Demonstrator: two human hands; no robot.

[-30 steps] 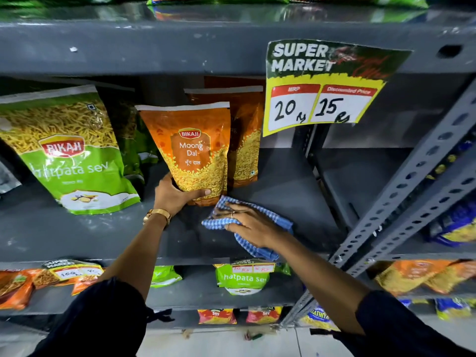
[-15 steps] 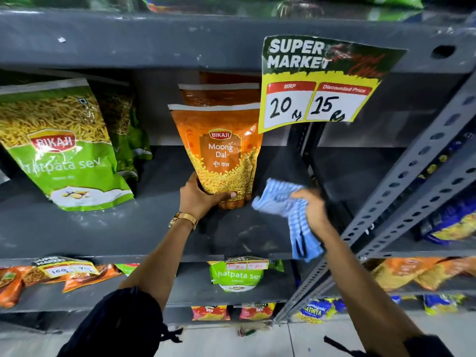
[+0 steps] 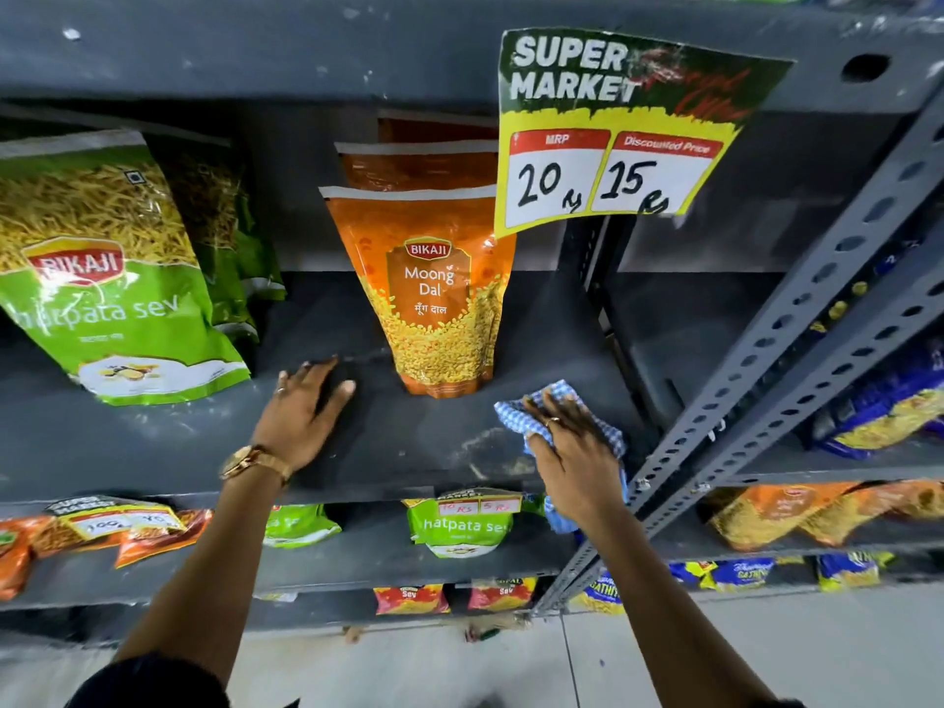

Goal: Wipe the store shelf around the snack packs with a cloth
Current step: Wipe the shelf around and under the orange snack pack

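Observation:
An orange Moong Dal pack (image 3: 434,293) stands upright on the dark grey shelf (image 3: 153,452), with another orange pack (image 3: 419,166) behind it. My left hand (image 3: 306,411) lies flat on the shelf just left of the front pack, fingers apart, holding nothing. My right hand (image 3: 572,442) presses a blue checked cloth (image 3: 536,401) onto the shelf to the right of the pack, near the front edge. Part of the cloth hangs over the edge. A green sev pack (image 3: 102,278) leans at the left.
A yellow price sign (image 3: 613,135) hangs from the shelf above, over the right side. Slotted grey uprights (image 3: 797,339) run diagonally at the right. Lower shelves hold several green, orange and red snack packs (image 3: 459,523). Blue and yellow packs (image 3: 883,416) sit in the right bay.
My left hand let go of the Moong Dal pack, which now stands alone, and rests flat on the shelf. My right hand brought the cloth down onto the shelf at the right.

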